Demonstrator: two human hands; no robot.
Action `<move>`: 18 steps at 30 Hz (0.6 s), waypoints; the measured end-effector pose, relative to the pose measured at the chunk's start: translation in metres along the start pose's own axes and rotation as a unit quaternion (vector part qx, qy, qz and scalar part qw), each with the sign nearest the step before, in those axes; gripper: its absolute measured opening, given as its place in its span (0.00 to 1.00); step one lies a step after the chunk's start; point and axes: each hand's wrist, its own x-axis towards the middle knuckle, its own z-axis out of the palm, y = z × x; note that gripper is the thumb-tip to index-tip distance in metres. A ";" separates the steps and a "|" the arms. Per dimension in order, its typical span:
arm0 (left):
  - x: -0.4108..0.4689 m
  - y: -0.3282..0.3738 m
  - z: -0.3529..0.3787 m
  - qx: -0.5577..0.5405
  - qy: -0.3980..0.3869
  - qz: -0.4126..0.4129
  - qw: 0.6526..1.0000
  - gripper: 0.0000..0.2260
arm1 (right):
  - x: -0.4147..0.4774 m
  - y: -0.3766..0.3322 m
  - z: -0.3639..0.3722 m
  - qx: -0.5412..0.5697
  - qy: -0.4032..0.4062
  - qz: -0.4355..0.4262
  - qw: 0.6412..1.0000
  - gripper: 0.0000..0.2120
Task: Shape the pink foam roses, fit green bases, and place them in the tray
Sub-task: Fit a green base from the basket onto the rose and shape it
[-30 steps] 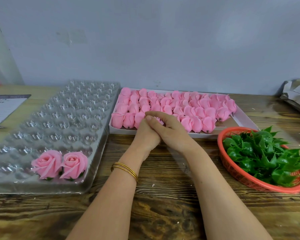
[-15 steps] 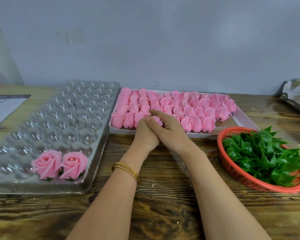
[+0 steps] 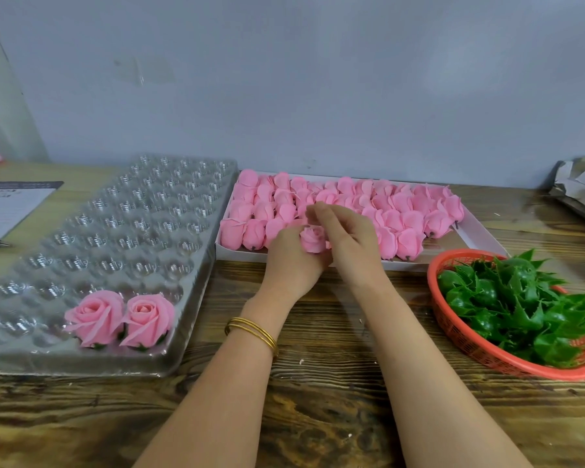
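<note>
**Clear cavity tray** (image 3: 183, 231), left: two finished roses (image 3: 95, 315) stand side by side in its near row, with green showing beneath them.

**White box** (image 3: 480, 233), centre far: closed pink buds (image 3: 409, 221) are packed in rows.

**Hands:** Just over the box's near edge, the left hand (image 3: 289, 265) cups one foam rose (image 3: 313, 239) from beneath. Its fingers curl round the lower half and the bloom faces up. The right hand (image 3: 352, 246) lies against the rose's right side, its fingers fairly straight and motion-blurred. Whether its thumb pinches a petal cannot be told.

**Red basket** (image 3: 466, 349), right: green bases (image 3: 520, 305) are heaped in it, well apart from both hands.

**Assessment:** Shaping appears to be in hand, and no base is visible on this rose.

**Recommended:**
- Hold the lower half lightly so the core is not crushed.
- Ease the outer petals outward one at a time, turning the bloom for evenness.
- Pull gently, as the foam would likely tear under a hard pull.
</note>
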 end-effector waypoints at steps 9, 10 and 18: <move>-0.001 -0.004 0.002 0.071 0.027 0.045 0.996 0.06 | 0.001 0.012 0.007 -0.065 0.034 -0.054 0.996 0.17; -0.001 -0.004 0.002 0.068 0.027 0.047 0.996 0.06 | 0.001 0.013 0.007 -0.071 0.037 -0.062 0.995 0.18; -0.001 -0.008 0.002 0.095 0.046 0.063 0.992 0.07 | 0.002 0.020 0.012 -0.114 0.029 -0.097 0.988 0.17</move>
